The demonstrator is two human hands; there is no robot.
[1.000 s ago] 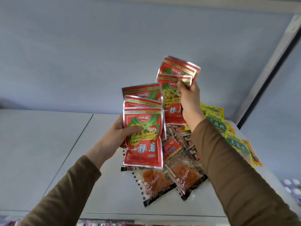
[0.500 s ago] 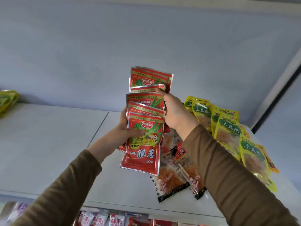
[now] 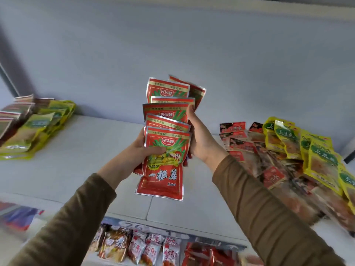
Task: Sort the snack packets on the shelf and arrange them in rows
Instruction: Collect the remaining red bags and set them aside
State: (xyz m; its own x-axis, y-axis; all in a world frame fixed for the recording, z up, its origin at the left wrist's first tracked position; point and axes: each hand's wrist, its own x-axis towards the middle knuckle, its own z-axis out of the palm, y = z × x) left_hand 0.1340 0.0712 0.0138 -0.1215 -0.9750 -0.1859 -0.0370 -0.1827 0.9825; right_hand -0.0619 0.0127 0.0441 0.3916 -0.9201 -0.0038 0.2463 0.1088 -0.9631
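Both hands hold one fanned stack of red snack packets (image 3: 165, 169) with green onion pictures, lifted above the white shelf (image 3: 80, 169). My left hand (image 3: 142, 150) grips the stack's left edge, thumb across the front packet. My right hand (image 3: 199, 139) grips the right edge, fingers curled round the upper packets. To the right on the shelf lies a pile of red-labelled clear packets (image 3: 247, 150) and a row of yellow-green packets (image 3: 288, 139).
A heap of yellow-green and brown packets (image 3: 36, 127) lies at the shelf's left end. More snack packets (image 3: 146, 248) hang on the shelf below, near the front edge. A grey back wall closes the shelf behind.
My right hand brought its red packets down and left onto those in my left hand, forming one stack. The view swung left, so the piles now lie further right.
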